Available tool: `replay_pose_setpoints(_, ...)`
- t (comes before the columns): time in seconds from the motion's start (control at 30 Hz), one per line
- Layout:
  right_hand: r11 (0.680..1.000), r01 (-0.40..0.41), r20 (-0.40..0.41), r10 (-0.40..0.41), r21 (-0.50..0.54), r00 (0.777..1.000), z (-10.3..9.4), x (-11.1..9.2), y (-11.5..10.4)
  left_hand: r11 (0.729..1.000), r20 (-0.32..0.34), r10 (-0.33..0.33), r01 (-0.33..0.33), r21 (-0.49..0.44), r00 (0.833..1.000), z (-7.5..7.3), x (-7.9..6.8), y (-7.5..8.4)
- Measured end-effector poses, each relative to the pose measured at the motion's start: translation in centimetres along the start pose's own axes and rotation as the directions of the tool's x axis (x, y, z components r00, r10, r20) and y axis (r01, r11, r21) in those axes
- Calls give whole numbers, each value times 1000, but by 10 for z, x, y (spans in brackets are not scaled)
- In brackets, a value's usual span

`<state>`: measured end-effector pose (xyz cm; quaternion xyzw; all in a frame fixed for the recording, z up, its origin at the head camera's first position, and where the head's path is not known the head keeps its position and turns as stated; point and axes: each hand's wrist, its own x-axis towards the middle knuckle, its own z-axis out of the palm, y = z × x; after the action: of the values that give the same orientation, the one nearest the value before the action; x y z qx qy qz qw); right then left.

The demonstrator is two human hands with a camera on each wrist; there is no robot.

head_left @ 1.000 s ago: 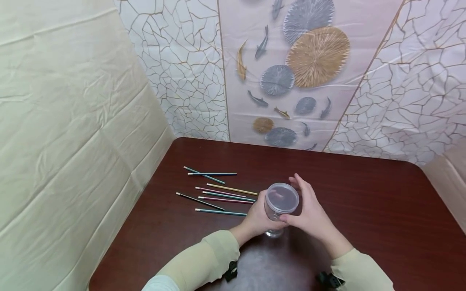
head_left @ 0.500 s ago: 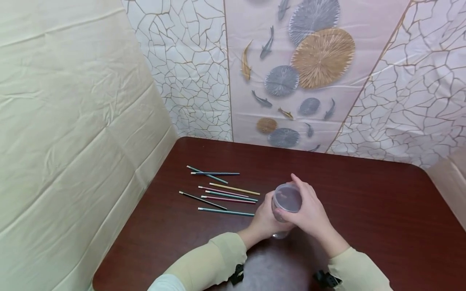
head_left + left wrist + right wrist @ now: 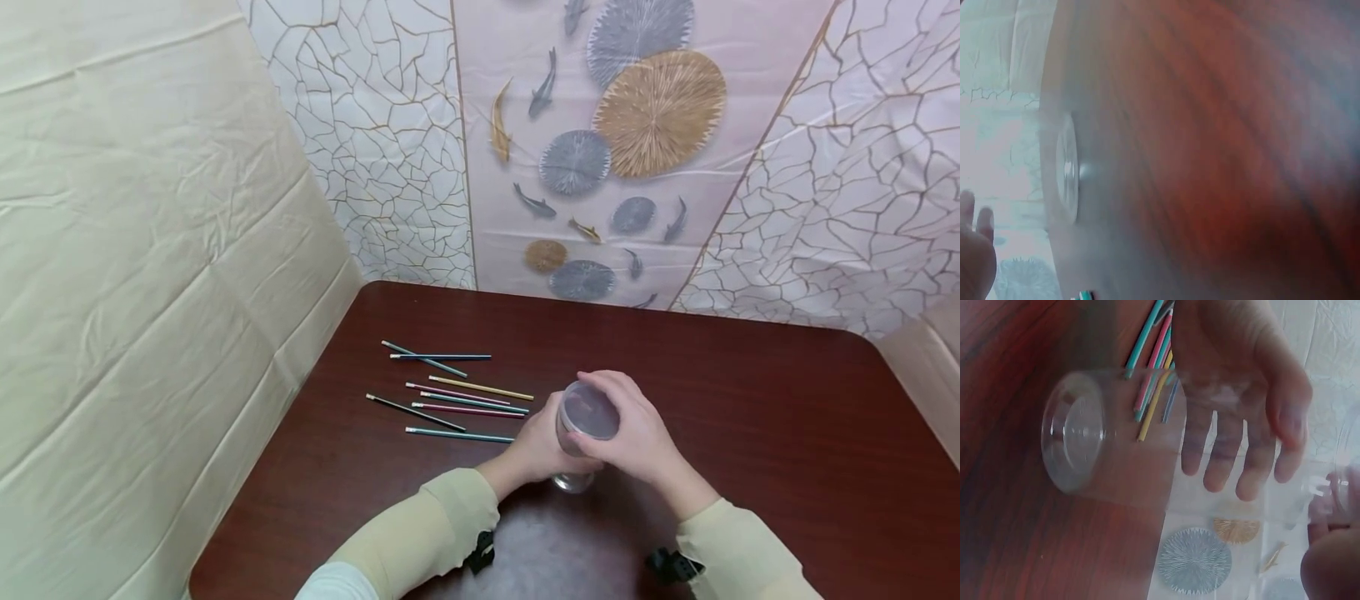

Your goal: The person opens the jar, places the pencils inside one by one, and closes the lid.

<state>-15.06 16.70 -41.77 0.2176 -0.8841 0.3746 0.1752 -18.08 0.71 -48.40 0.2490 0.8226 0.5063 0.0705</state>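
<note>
A tall clear plastic jar (image 3: 573,482) stands nearly upright between my hands, its round base low over the table. My left hand (image 3: 543,442) is wrapped round the jar's body; in the right wrist view its fingers (image 3: 1227,456) show through the clear wall. At the top, my right hand (image 3: 637,429) grips the rim of the round translucent lid (image 3: 591,410), thumb on the near side and fingers on the far side. The left wrist view catches the jar's base (image 3: 1067,172) beside part of a hand at the left edge.
Several pencils with pale eraser ends lie left of the jar on the dark red-brown table (image 3: 780,433), among them a yellow pencil (image 3: 480,387), a black pencil (image 3: 415,412) and a teal pencil (image 3: 459,435). A patterned cloth (image 3: 540,167) hangs behind the table.
The fingers of my right hand, raised off the lid's far side earlier, have come down round its rim. The jar has shifted slightly to the right. The pencils lie as before.
</note>
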Motion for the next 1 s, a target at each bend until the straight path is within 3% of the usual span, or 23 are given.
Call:
replay_pose_setpoints(0.17, 991, 117, 100, -122, 62, 987, -10, 2, 5, 999, 103, 35, -37, 15, 994, -8, 0, -1)
replay_pose_setpoints(0.3, 992, 120, 175, -127, 49, 976, -15, 2, 7, 999, 139, 48, -45, -20, 989, -8, -1, -3)
replay_pose_setpoints(0.47, 992, 120, 189, -125, 38, 974, -16, 0, 8, 998, 141, 53, -45, -54, 989, -6, -3, -4)
replay_pose_setpoints(0.6, 992, 81, 181, -96, 94, 979, -19, -2, 10, 996, 92, 61, -55, -69, 994, -1, -5, -4)
replay_pose_setpoints(0.7, 995, 49, 89, -56, 82, 994, -21, -7, 4, 995, 25, 53, -51, -82, 998, 4, -9, -3)
replay_pose_setpoints(0.83, 999, -7, -62, 4, -45, 998, -15, -9, -10, 994, -73, 10, -17, -104, 997, 10, -12, 0)
replay_pose_setpoints(1.0, 982, -108, -113, 91, -156, 989, 0, -8, -22, 998, -161, -18, 8, -62, 987, 16, -14, 2)
